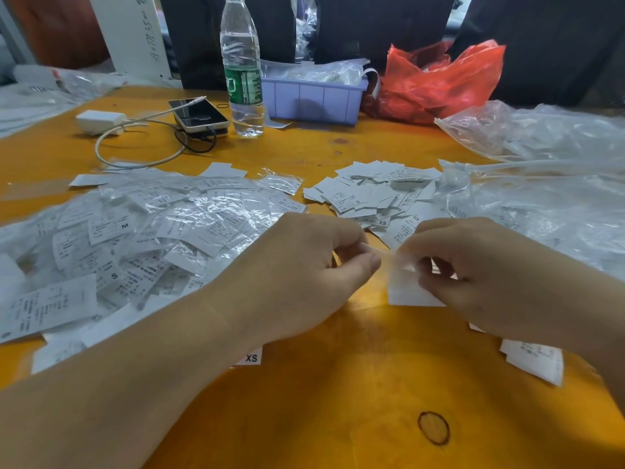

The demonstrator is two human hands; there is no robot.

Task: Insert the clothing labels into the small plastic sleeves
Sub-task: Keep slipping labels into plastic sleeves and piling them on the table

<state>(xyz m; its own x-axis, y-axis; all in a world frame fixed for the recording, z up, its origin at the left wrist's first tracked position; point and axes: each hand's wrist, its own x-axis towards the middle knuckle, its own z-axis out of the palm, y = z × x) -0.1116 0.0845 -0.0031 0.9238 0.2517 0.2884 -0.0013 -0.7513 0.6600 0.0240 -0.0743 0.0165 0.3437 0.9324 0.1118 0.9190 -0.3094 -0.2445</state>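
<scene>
Two hands work a label and sleeve above the orange worktop (pixel 355 384).

The left hand (pixel 304 269) pinches a thin clear sleeve (pixel 385 253) in a fingertip grip; the right hand (pixel 473 275) pinches a white label (pixel 406 292) at the sleeve's end. Sleeved labels (pixel 135 238) pile left; loose labels (pixel 372 194) lie beyond the hands.

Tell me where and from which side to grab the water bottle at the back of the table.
Grip the water bottle around its green-labelled middle, coming from its right side. It stands upright, and the waist is a straight round section a hand can wrap. The phone and cables crowd its left base; the purple bin sits behind to the right, so keep the approach low and frontal.
</scene>
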